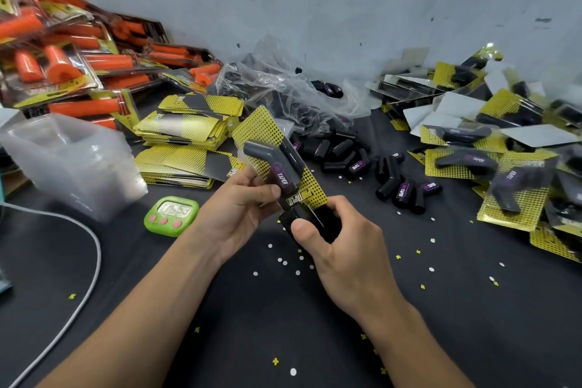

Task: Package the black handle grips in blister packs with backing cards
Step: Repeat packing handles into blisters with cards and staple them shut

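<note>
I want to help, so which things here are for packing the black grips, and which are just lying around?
For the job: yellow-card blister pack in the left hand and right hand; loose black rubber grips; stacked yellow dotted cards; clear plastic blister shells.
Lying about: orange grip packs; green digital timer; white cable.

yellow dotted backing card (267, 132), black grip (267, 157) with purple label, orange grips (107, 61) far left, lime-green timer (171, 216), dark worktop (252, 309).
</note>
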{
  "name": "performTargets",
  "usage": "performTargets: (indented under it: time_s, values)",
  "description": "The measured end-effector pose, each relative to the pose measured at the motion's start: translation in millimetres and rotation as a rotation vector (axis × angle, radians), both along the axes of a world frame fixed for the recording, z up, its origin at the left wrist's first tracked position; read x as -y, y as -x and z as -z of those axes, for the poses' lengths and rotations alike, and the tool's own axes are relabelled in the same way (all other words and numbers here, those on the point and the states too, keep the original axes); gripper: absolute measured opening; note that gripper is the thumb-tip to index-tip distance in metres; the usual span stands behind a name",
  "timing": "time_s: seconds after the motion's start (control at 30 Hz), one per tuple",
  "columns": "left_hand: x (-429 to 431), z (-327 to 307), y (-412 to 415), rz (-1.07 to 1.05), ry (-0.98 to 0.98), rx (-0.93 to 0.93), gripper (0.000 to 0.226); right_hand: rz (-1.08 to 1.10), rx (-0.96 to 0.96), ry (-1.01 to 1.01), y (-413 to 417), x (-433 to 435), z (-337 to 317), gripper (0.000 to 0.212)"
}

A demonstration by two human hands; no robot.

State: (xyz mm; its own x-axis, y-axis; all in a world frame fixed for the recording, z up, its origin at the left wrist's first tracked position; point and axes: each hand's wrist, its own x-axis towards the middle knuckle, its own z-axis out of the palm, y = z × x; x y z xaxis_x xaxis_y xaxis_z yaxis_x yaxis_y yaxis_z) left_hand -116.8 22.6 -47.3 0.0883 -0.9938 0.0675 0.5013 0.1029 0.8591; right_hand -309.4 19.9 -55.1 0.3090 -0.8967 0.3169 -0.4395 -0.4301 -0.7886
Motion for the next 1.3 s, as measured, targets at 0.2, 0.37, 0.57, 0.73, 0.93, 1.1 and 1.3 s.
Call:
performTargets:
  time_s: [0.2, 0.37, 0.57, 0.73, 0.93, 1.1, 1.3]
  values:
    - [0.9, 1.7, -0.7, -0.007, -0.027, 0.034, 0.04, 0.027, 0.014, 0.001, -1.0, 0.9, 0.0, 0.044]
    - [1.3, 2.1, -1.0, -0.042, -0.055, 0.03, 0.045, 0.04, 0.025, -0.001, -1.5, 0.8, -0.1, 0.042]
    - [1.2, 3.1, 0.4, -0.031, -0.082, -0.02, 0.038, 0.038, 0.037, 0.003, -0.2, 0.4, -0.5, 0.044]
    - [1.5, 4.5, 3.9, -0.009, -0.108, -0.045, 0.036, 0.033, 0.044, 0.011, -0.1, -0.1, -1.5, 0.041]
    - [0.5, 3.8, 4.2, -0.002, -0.105, -0.042, 0.034, 0.03, 0.053, 0.009, -0.2, -0.7, -2.9, 0.043]
    - [-0.2, 4.1, 3.9, -0.006, -0.103, -0.031, 0.035, 0.041, 0.071, -0.02, -1.4, 0.3, -4.5, 0.044]
    - [-0.7, 5.1, 6.4, -0.011, -0.097, -0.015, 0.045, 0.066, 0.081, -0.056, -1.6, 3.6, -8.4, 0.028]
